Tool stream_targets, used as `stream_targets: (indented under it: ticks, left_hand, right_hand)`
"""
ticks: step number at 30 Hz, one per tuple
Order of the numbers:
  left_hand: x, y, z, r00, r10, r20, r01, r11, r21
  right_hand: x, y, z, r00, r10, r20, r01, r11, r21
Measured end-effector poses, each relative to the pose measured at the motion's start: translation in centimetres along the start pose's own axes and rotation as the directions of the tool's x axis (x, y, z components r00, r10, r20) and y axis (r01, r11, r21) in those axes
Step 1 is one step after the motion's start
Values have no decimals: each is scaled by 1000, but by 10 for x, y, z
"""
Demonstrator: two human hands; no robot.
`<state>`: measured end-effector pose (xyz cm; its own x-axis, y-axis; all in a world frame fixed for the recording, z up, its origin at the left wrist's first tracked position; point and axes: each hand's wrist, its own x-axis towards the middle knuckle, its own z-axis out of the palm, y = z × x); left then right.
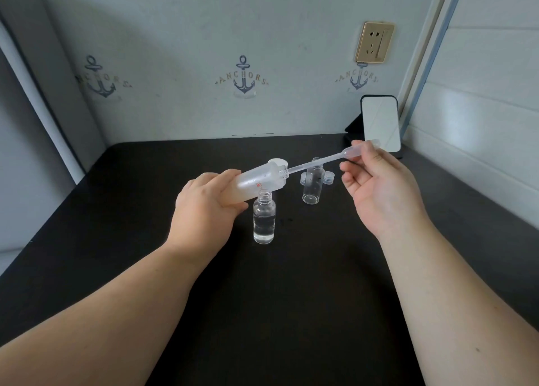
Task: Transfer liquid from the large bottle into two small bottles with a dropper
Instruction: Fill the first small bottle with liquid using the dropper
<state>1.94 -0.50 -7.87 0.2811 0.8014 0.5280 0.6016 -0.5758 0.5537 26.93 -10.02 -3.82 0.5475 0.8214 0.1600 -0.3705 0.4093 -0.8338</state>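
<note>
My left hand (204, 210) grips the large frosted bottle (259, 180), tilted nearly flat above the table with its open neck pointing right. My right hand (376, 187) pinches the bulb of a clear plastic dropper (318, 161), whose thin stem runs left into the large bottle's mouth. Below the tilted bottle stands a small clear bottle (264, 219), open and about half full of clear liquid. A second small bottle (312, 185) stands open behind it to the right and looks empty.
Two small clear caps (328, 177) lie beside the far small bottle, and a white cap (277, 162) sits behind the large bottle. A phone (380, 123) leans on a stand at the black table's (291, 298) back right corner. Walls close in behind and right.
</note>
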Motion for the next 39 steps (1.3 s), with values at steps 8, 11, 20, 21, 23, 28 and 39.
stream_targets:
  ticks: [8, 11, 20, 21, 23, 28, 39]
  left_hand:
    - [0, -2, -3, 999, -40, -13, 39, 999, -32]
    - [1, -3, -3, 998, -66, -11, 65, 995, -70]
    - [1, -1, -5, 982, -189, -4, 184, 958, -221]
    - [0, -1, -5, 979, -204, 2, 199, 951, -237]
    - [0, -1, -4, 973, -232, 16, 227, 937, -264]
    - [1, 1, -4, 961, -274, 42, 274, 916, -295]
    - [0, 2, -7, 956, -275, 99, 292, 902, -318]
  right_hand:
    - [5, -8, -11, 996, 4, -91, 15, 978, 208]
    - [6, -9, -12, 992, 2, -124, 30, 965, 260]
    - [6, -12, -12, 989, 14, -145, 36, 941, 337]
    - [6, -12, -12, 990, 14, -139, 35, 938, 344]
    - [6, -13, -11, 992, 9, -127, 36, 935, 352]
    - [6, -12, -10, 994, 8, -111, 27, 949, 314]
    - [8, -9, -11, 996, -22, -88, 43, 969, 241]
